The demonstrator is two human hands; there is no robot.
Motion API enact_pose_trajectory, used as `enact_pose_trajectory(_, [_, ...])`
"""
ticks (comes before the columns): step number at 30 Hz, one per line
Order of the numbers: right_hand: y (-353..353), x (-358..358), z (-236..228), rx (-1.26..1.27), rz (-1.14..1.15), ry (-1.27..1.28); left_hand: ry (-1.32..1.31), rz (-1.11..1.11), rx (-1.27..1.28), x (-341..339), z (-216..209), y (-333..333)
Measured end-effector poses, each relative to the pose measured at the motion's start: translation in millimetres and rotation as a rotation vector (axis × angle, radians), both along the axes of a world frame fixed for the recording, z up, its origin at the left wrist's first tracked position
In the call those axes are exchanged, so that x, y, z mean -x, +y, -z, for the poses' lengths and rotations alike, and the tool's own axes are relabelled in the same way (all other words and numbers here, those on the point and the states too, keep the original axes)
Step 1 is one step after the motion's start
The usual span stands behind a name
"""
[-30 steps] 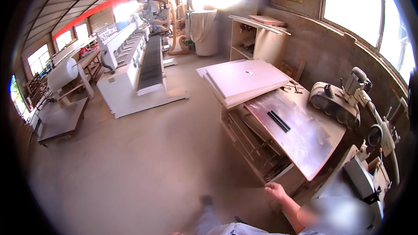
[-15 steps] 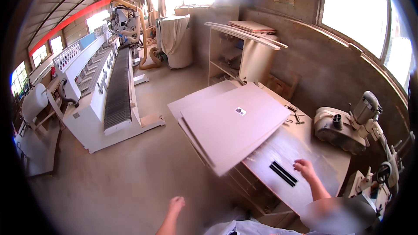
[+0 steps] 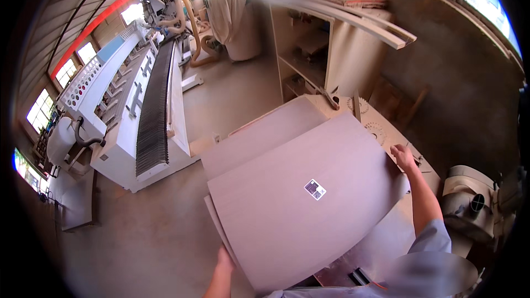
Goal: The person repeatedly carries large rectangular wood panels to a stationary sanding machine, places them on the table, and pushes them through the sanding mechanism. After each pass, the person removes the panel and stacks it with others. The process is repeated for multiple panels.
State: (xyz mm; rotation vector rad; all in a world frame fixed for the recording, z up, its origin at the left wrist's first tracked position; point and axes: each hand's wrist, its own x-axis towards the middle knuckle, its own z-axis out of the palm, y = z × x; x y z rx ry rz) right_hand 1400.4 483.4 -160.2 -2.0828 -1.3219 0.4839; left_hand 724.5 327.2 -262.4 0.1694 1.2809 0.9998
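Observation:
A large pale flat panel [image 3: 287,209] with a small printed label [image 3: 315,189] lies on top of a similar panel [image 3: 259,138], turned a little against it. My left hand [image 3: 223,264] is up against the near left edge of the stack, its fingers mostly hidden by the panels. At the far right edge of the top panel is my right hand [image 3: 406,158]. Its fingers are apart and slightly bent, with nothing seen in them; whether they touch the panel cannot be told. Dark strips [image 3: 360,277] lie on the bench beneath the panel's near edge.
Round saw blades [image 3: 374,131] lie on the bench behind the panels. Beyond stands an open cabinet [image 3: 303,60] with long strips [image 3: 364,19] jutting from its top. A motorised machine [image 3: 469,201] is at right; a long white machine [image 3: 132,127] stands across the floor at left.
My left hand has come in to the panels' left edge. My right hand has moved from beside the dark strips to the top panel's far right edge. The panels now appear nearer.

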Motion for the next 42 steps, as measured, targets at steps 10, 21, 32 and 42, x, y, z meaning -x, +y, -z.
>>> enact_pose_trajectory(10, [22, 41, -32, 0.519, -0.032, 0.604, -0.006, -0.174, -0.168, -36, -46, -3])
enact_pose_trajectory(21, [-14, 87, -68, 0.427, -0.073, 0.446, -0.185, -0.172, -0.276, -21, -37, -5])
enact_pose_trajectory(32, [-138, 85, -30, 0.417, 0.228, 0.670, -0.132, 0.059, -0.113, 14, -73, 28])
enact_pose_trajectory(42, [-128, 61, 22, 0.387, 0.128, 0.943, 0.017, 0.183, -0.091, 28, -78, 52])
